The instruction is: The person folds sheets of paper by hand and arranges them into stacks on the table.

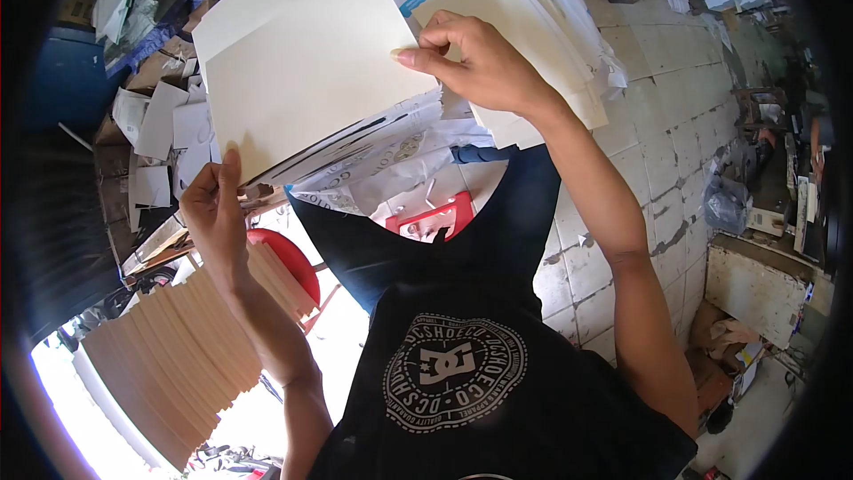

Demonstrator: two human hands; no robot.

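Observation:
A large cream sheet of card [311, 71] lies tilted in front of me on a pile of paper whose near edges [364, 135] show dark streaks. My left hand [216, 196] is closed on the sheet's near left corner, its thumb on top and fingers curled below. At the right edge, my right hand [480, 58] pinches the sheet near the far right corner, thumb lying on the surface. Another cream stack [533, 36] sits under and beyond my right wrist. Behind the sheet on the left, more cream card [253, 0] shows.
Printed white wrapping paper [382, 173] hangs at the near side of the pile. A tall stack of tan boards [178, 347] stands at lower left beside a red round seat [289, 258]. Scrap paper [164, 120] lies left; tiled floor [666, 151] stretches right.

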